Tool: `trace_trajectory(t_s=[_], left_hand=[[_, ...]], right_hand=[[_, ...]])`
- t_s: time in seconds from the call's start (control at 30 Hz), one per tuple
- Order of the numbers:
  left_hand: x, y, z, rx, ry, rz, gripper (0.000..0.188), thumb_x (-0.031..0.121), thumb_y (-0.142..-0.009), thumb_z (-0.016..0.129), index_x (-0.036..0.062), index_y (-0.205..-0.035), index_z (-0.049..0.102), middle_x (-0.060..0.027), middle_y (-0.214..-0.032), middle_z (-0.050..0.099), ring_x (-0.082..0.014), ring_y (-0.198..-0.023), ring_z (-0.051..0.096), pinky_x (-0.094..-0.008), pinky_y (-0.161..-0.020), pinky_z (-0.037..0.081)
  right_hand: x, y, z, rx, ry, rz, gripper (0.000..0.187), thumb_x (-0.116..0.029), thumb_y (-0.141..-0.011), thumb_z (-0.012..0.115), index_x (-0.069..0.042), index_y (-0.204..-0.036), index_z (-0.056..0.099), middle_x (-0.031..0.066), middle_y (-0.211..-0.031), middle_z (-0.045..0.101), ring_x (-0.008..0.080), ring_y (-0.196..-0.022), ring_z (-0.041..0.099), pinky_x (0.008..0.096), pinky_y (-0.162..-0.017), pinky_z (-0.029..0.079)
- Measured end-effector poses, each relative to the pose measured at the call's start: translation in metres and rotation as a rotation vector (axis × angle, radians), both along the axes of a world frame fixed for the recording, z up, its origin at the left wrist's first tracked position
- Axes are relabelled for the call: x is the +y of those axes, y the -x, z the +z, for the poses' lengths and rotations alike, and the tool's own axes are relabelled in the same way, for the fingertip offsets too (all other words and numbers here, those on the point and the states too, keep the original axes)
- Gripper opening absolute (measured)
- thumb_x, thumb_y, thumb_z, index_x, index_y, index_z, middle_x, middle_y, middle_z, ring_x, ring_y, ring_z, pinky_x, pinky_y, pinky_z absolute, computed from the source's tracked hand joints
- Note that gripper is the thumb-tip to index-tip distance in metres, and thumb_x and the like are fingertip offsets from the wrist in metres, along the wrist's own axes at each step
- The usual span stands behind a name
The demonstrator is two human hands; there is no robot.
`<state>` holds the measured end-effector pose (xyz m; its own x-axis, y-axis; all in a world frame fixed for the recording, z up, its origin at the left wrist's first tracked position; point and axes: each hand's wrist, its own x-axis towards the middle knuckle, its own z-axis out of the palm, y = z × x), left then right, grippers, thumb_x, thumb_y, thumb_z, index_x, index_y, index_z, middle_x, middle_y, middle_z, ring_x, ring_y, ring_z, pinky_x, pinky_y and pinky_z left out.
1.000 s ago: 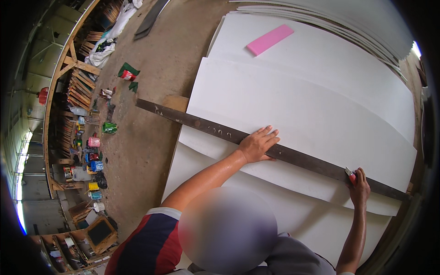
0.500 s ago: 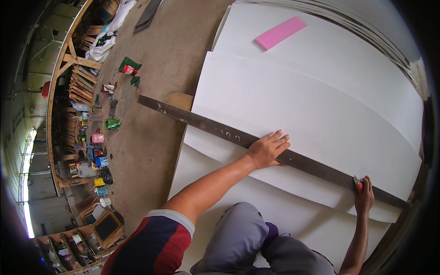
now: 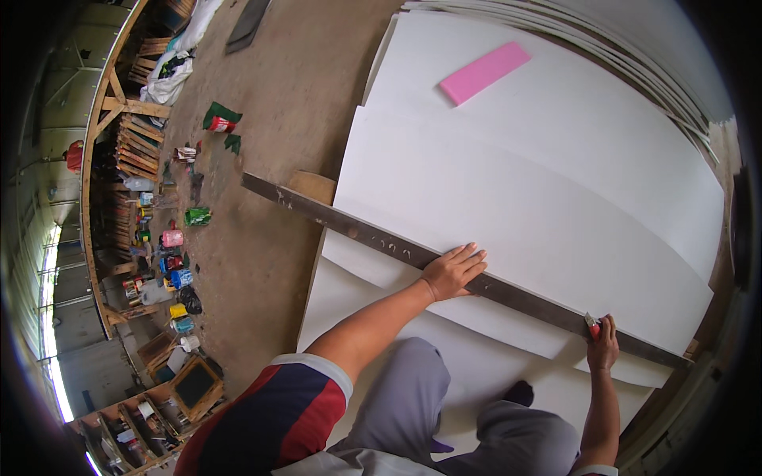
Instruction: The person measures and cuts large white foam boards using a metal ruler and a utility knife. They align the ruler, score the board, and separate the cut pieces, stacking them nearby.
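Note:
A long dark straightedge (image 3: 357,232) lies slantwise across a stack of large white sheets (image 3: 484,182), its left end jutting past their edge. My left hand (image 3: 454,271) rests flat on the middle of it, fingers stretched out and pressing down. Farther right, my right hand (image 3: 603,347) is closed around a red utility knife (image 3: 593,326), which sits at the straightedge near its right end. Whether the blade touches the sheet is too small to tell. A pink rectangular block (image 3: 486,73) lies on the far part of the sheets.
My bent knees (image 3: 401,389) rest on the near sheets. Beside the stack, a brown block (image 3: 312,187) sits under the straightedge's overhang. Paint cans, including a green one (image 3: 198,216), and wooden racks (image 3: 139,147) line the left. Thin white strips (image 3: 571,40) edge the far side.
The whole view has shifted a little. My knees have spread apart, and a dark-socked foot now shows beyond the right knee. Both hands keep nearly the same places along the straightedge.

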<state>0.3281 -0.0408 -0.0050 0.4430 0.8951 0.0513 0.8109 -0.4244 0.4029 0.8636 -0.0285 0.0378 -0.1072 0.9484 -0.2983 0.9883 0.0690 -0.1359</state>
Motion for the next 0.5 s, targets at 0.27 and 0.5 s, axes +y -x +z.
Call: trace_trajectory(t_s=[0.27,0.5], left_hand=[[0.007,0.004,0.015,0.023,0.028,0.043,0.089,0.049,-0.065,0.097,0.0143,-0.142,0.067,-0.007,-0.153,0.063,-0.0338,-0.146,0.054,-0.0473,-0.122,0.045],[0.014,-0.014,0.013,0.094,0.033,0.057,0.103,0.049,-0.057,0.099,0.0052,-0.143,0.065,-0.0191,-0.154,0.061,-0.0444,-0.152,0.044,-0.0548,-0.124,0.04]], right_hand=[[0.005,-0.002,-0.001,0.072,-0.112,0.093,0.045,-0.011,-0.087,0.078,-0.014,-0.129,0.064,0.0152,-0.147,0.065,0.0396,-0.115,0.072,0.0502,-0.089,0.06],[0.006,-0.026,0.001,0.184,-0.1,0.085,0.068,-0.027,-0.082,0.088,-0.013,-0.141,0.057,0.0092,-0.15,0.06,0.0334,-0.101,0.076,0.0477,-0.079,0.061]])
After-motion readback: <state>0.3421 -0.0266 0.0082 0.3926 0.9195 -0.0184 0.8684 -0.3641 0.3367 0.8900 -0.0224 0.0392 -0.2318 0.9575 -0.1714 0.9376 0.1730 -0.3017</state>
